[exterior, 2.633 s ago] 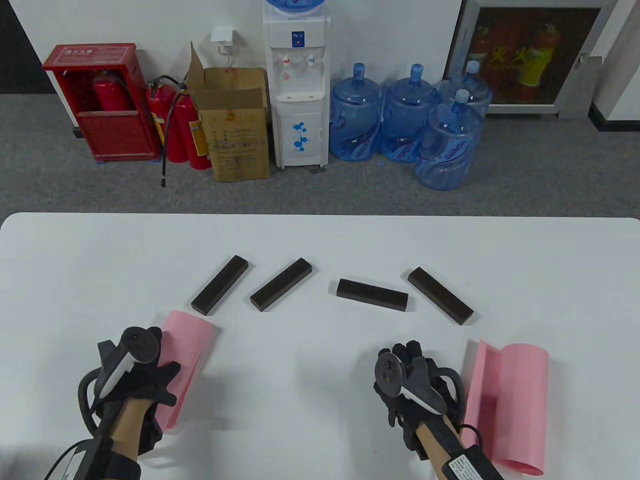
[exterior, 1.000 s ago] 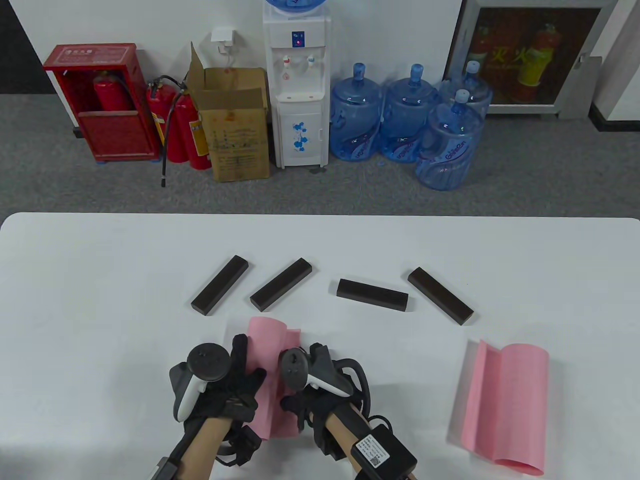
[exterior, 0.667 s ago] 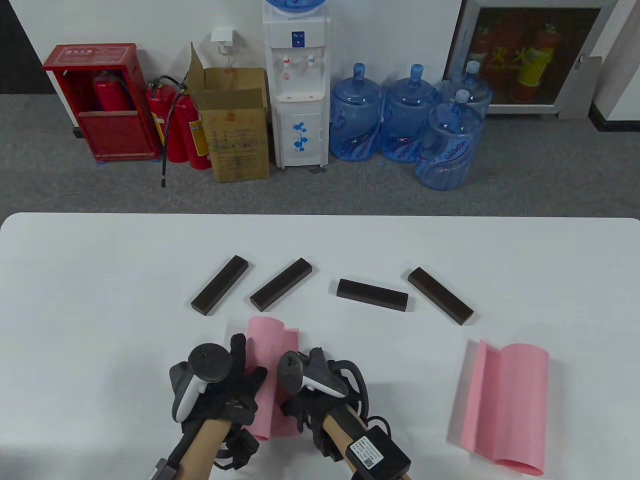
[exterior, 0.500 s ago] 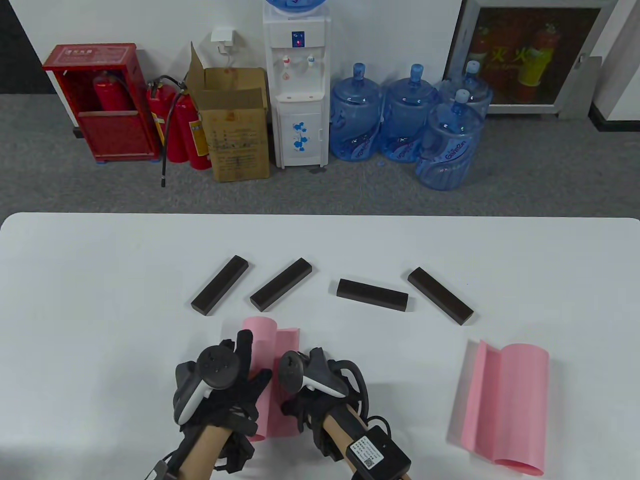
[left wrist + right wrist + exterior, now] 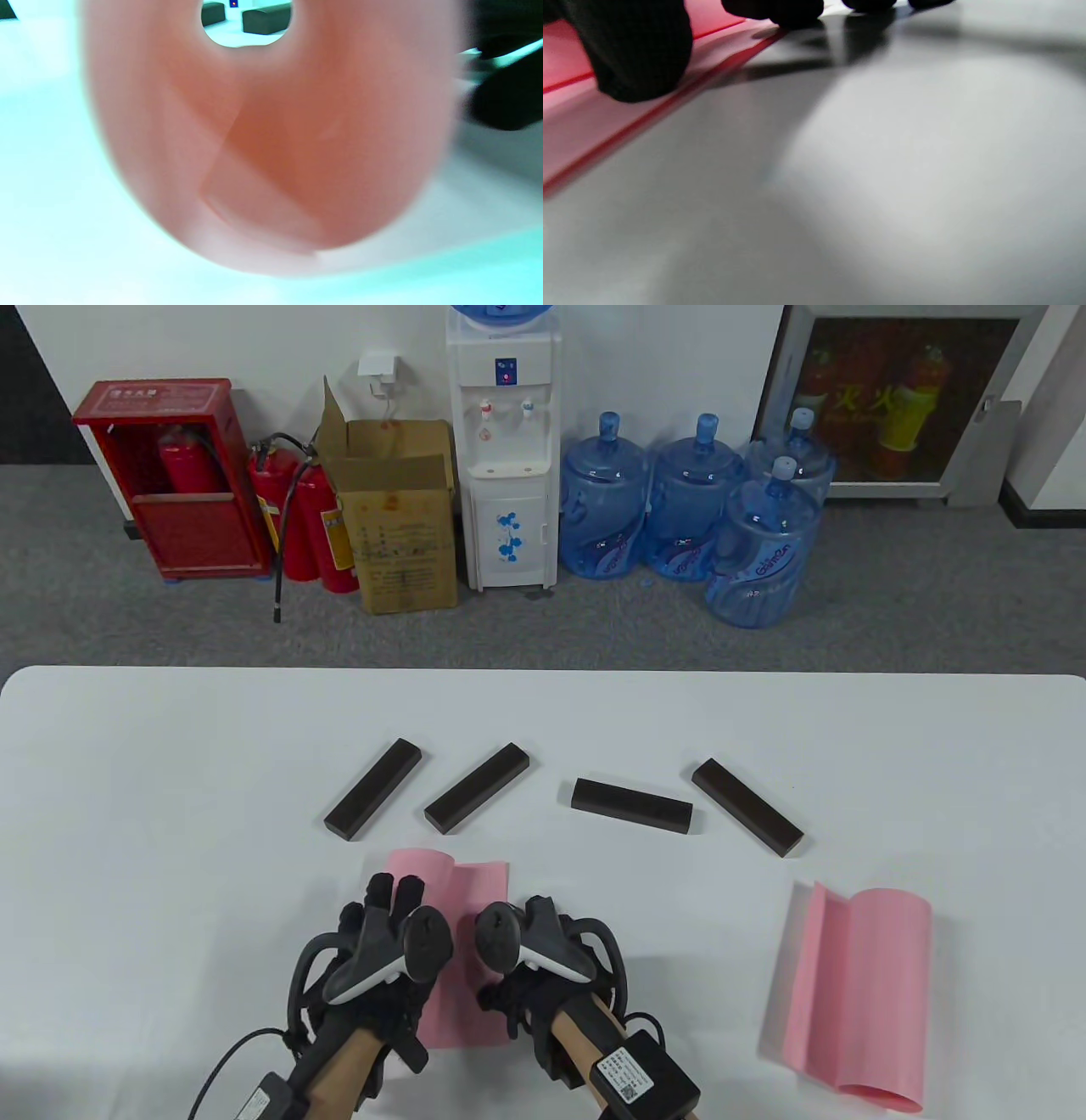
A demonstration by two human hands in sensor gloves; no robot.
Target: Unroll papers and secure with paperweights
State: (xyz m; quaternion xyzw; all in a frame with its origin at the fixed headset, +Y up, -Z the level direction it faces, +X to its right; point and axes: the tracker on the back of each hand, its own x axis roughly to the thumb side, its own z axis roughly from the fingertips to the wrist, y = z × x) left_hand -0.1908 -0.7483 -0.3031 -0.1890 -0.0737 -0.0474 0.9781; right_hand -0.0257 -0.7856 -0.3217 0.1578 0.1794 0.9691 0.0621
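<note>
A pink paper roll (image 5: 424, 872) lies near the table's front, partly unrolled, with its flat part (image 5: 479, 891) to the right. My left hand (image 5: 389, 903) rests on top of the roll with its fingers stretched over it. The left wrist view looks blurred straight into the roll's bore (image 5: 271, 148). My right hand (image 5: 528, 984) presses the sheet's free right edge onto the table; in the right wrist view a gloved finger (image 5: 640, 55) sits on the pink sheet (image 5: 568, 127). Several dark bar paperweights lie in a row behind: (image 5: 373, 802), (image 5: 477, 800), (image 5: 632, 806), (image 5: 747, 819).
A second pink roll (image 5: 857, 984), partly open, lies at the front right. The white table (image 5: 170, 780) stretches to both sides. On the floor behind stand a water dispenser (image 5: 505, 449), water jugs, a cardboard box and fire extinguishers.
My left hand carried the roll from the front left to the middle and my right hand joined it. In the last half second my left hand moved the roll leftward, so more flat sheet shows.
</note>
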